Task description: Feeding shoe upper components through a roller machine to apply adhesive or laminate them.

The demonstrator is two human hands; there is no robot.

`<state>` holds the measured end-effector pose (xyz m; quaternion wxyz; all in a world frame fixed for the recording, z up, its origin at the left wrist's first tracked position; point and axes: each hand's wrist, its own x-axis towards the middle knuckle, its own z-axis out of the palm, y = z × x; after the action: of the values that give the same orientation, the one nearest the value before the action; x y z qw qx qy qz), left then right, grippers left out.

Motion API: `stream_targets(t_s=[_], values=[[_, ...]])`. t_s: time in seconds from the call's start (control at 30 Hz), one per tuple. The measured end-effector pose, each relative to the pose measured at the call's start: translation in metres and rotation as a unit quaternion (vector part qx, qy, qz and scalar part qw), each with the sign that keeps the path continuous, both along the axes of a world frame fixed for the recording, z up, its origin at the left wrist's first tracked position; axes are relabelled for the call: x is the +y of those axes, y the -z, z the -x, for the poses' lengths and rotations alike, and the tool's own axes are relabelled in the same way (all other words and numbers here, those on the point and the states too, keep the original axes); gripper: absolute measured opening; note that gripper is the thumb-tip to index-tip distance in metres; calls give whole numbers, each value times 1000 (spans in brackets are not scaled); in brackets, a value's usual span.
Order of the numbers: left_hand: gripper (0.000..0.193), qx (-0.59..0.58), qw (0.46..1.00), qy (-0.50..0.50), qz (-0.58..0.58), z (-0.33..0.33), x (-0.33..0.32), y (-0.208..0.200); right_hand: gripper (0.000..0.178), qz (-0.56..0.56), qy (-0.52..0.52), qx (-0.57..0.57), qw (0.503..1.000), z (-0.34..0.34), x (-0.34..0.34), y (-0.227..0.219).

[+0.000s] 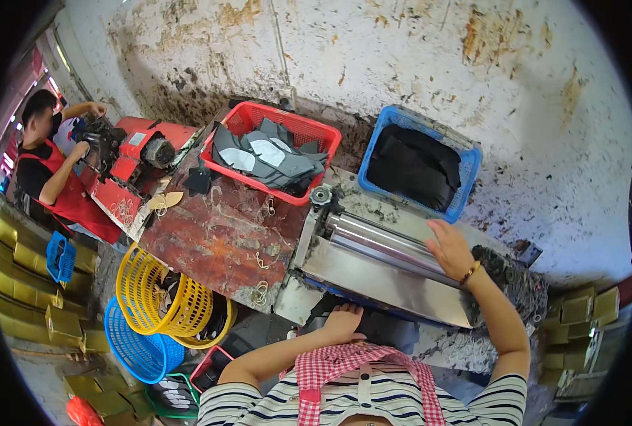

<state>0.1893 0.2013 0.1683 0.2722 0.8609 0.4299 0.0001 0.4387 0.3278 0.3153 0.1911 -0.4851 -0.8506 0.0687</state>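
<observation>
A roller machine with shiny metal rollers [387,245] and a sloping metal plate [380,277] stands in front of me. My right hand [451,248] is over the right part of the rollers, fingers apart and nothing in them; whether it touches the metal, I cannot tell. Beyond it, a blue plastic basket [472,167] holds a heap of black sheet pieces [412,167]. Close to my body, my left hand [343,323] lies flat with fingers stretched on dark sheet pieces [390,332] below the machine's front edge.
Left of the machine is a worn red-brown tabletop [216,241]. A red basket [309,131] holds grey cut pieces. Yellow baskets [138,284] and a blue basket [128,348] stand at lower left. At far left a person [53,163] works at a red machine [135,153].
</observation>
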Motion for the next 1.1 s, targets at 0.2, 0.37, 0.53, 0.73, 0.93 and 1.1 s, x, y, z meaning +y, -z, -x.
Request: stream_targets(t_s=[0.2,0.37,0.53,0.73,0.93,1.1], values=[[51,5,996,21,83,-20,-3,-7,43,71,148,-77,983,-27,-26,35],[25,-132,963,181,149,-39,-5,16,30,78,77,-181,977,-44,-19,46],[19,-203,964,156,76,-13,-3,-44,38,161,114,-113,974,-47,-10,43],[23,-249,907,-110,322,4,34,-103,53,244,106,-67,962,-48,-15,28],[37,-125,923,-204,303,-21,70,-119,67,329,38,11,943,-61,12,50],[34,-114,921,-161,337,46,61,-149,53,365,43,-10,930,-62,37,49]])
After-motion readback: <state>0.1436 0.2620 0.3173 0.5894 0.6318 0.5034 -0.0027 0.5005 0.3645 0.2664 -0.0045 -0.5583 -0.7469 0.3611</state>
